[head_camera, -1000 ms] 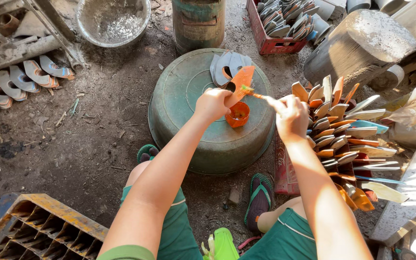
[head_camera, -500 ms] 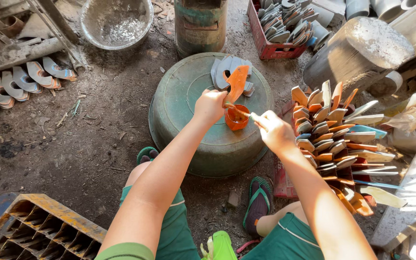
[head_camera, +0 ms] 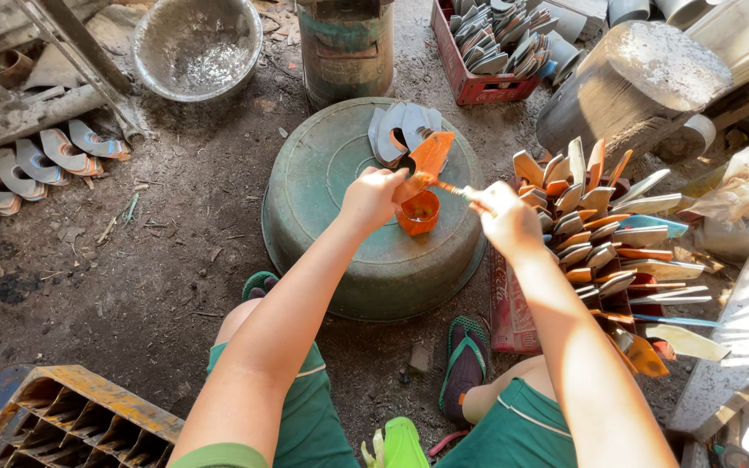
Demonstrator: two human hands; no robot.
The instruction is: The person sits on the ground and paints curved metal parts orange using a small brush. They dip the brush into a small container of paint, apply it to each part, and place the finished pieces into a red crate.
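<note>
Centrally, left hand gripping orange blade, right hand gripping brush; orange paint cup below

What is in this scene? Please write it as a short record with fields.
Place: dirt floor, seen from above
Left hand: holds an orange-painted blade
Right hand: holds a thin brush against the blade
Paint cup: orange, on an upturned green basin
On basin: grey unpainted blades
Right side: rack of painted blades
Top: red crate of grey blades, metal bowl
</note>
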